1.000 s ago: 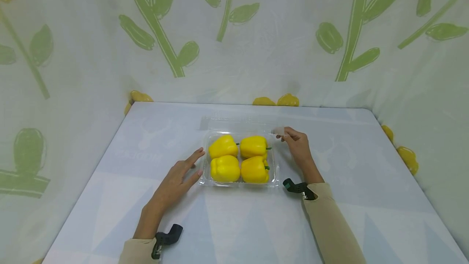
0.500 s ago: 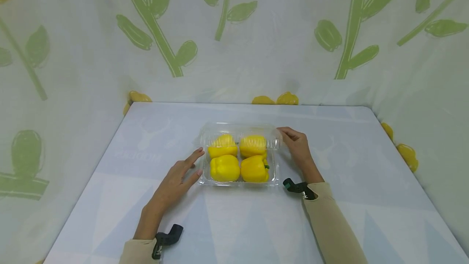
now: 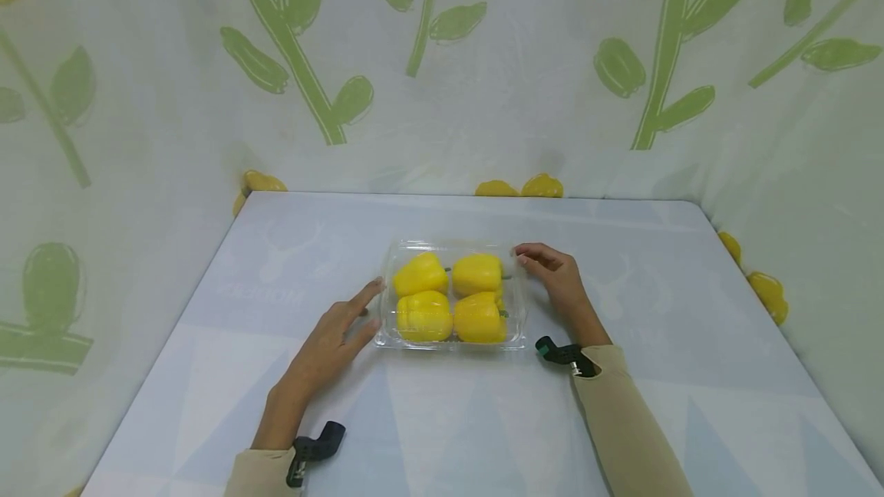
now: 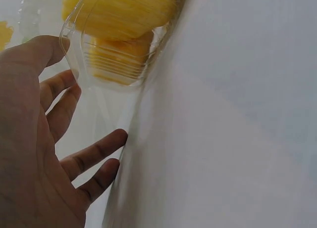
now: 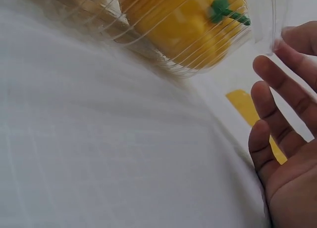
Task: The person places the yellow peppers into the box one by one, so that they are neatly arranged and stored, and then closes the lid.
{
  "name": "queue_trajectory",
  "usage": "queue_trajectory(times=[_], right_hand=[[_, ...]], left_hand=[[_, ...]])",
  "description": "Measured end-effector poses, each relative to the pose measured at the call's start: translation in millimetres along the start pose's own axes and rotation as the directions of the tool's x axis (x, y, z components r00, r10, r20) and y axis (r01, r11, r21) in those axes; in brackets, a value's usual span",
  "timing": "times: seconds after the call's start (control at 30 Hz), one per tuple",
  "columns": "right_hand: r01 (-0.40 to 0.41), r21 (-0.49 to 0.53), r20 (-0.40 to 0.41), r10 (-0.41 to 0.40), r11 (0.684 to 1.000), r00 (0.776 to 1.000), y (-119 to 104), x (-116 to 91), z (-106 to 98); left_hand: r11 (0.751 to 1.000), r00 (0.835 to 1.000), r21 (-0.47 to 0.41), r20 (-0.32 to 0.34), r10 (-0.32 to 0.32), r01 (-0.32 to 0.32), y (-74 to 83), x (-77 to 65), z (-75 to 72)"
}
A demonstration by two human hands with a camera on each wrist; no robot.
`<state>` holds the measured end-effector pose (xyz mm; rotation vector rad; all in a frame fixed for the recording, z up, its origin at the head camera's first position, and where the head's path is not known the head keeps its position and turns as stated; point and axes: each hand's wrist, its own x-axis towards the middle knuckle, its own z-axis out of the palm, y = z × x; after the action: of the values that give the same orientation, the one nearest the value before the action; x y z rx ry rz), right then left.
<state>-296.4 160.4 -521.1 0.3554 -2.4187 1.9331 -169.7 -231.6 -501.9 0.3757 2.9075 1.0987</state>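
On the table is a clear plastic clamshell box (image 3: 449, 347) holding several yellow bell peppers (image 3: 424, 317). Its transparent lid (image 3: 449, 246) lies down over them. My left hand (image 3: 331, 336) rests at the box's left side with fingers spread; in the left wrist view its thumb (image 4: 53, 47) and index fingertip are at the plastic rim. At the back right corner, my right hand (image 3: 562, 281) pinches the lid's edge between thumb and index finger, as the right wrist view shows. A green stem (image 5: 225, 11) is visible through the ribbed plastic wall there.
The pale patterned table (image 3: 442, 436) extends around the box. Its back edge meets a white curtain (image 3: 511, 121) printed with green leaves and yellow flowers. Black camera mounts (image 3: 319, 443) sit on both wrists over beige sleeves.
The lid has swung from standing open at the back forward and down over the peppers, guided by my right hand. My left hand has stayed at the box's left side.
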Motion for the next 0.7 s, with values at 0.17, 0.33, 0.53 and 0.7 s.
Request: queue_trajectory(times=[0.17, 0.33, 0.53, 0.7], right_hand=[[-0.031, -0.003, 0.022, 0.031, 1.000, 0.999, -5.3, -1.2, -0.9], [-0.058, -0.018, 0.021, 0.058, 0.998, 0.998, 0.2, -0.7, -1.6], [-0.081, -0.032, 0.009, 0.082, 0.996, 0.997, 0.1, -1.9, 0.8], [-0.122, -0.040, -0.001, 0.122, 0.992, 0.993, 0.0, -4.0, 3.0]], left_hand=[[1.000, 1.000, 0.005, -0.005, 0.007, -0.007, 1.0, 0.2, 0.6], [0.995, 0.999, -0.097, 0.010, -0.030, 0.031, 1.7, 1.6, 0.9], [0.987, 0.998, -0.151, 0.028, -0.051, 0.054, 1.7, 0.7, 0.8], [0.992, 0.999, -0.120, 0.016, -0.042, 0.044, 2.1, 1.2, 1.6]])
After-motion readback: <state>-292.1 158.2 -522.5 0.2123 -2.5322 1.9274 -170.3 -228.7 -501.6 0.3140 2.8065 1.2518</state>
